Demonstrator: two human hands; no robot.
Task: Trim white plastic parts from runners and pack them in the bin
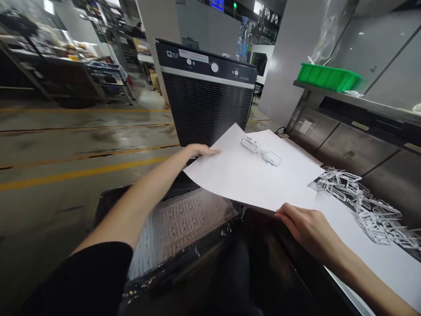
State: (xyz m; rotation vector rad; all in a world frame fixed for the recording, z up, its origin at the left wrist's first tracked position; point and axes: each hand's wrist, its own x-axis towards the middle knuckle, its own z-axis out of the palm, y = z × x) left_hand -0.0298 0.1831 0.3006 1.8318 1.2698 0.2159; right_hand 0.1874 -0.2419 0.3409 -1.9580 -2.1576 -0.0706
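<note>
A large white paper sheet (243, 184) is held at a slant over a bin. My left hand (203, 150) pinches its left edge, thumb on top. My right hand (304, 226) is closed on the near edge, fingertips partly hidden. On the sheet lie a few thin white frame-shaped pieces (272, 158). Beneath it, the bin lined with shiny black plastic (197, 252) holds rows of similar pieces under a clear film (184, 217). Right of the sheet, a tangled pile of such white frame pieces (365, 204) rests on the bench, beside more white paper (348, 237).
A black louvred machine (210, 105) with a plastic water bottle (243, 39) on top stands straight ahead. A green tray (329, 77) sits on the shelf at right, above steel panels. Workbenches and a person (138, 30) are far left, beyond a floor with yellow lines.
</note>
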